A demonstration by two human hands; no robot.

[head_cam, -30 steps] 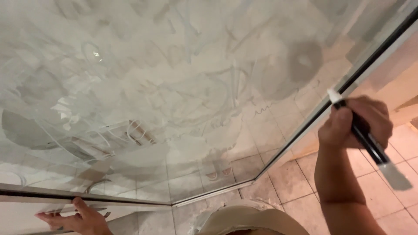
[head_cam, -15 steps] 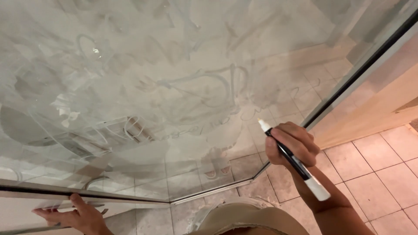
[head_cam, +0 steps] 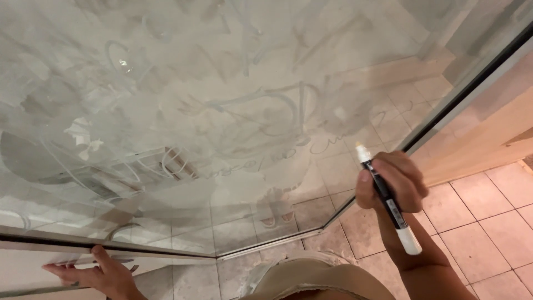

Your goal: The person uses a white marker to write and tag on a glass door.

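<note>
Marker at the smeared glass

Right hand [head_cam: 394, 180], fingers clamped round a black marker [head_cam: 385, 194], tip near the glass pane [head_cam: 222, 111]; left hand [head_cam: 102, 273], lower left, fingers spread on the frame [head_cam: 111, 244].

The glass pane [head_cam: 222, 111] fills the upper and left part of the view, leaning over the tiled floor [head_cam: 472, 222], which runs out to the right and below it. The right hand [head_cam: 391, 180] sits just right of the pane's lower right edge, the marker [head_cam: 386, 194] in it, tip up beside the glass (touching or not, I cannot tell). The left hand [head_cam: 102, 275] rests at the lower left, under the pane's bottom edge. A wooden panel [head_cam: 488, 144] stands at far right, behind the floor.
</note>
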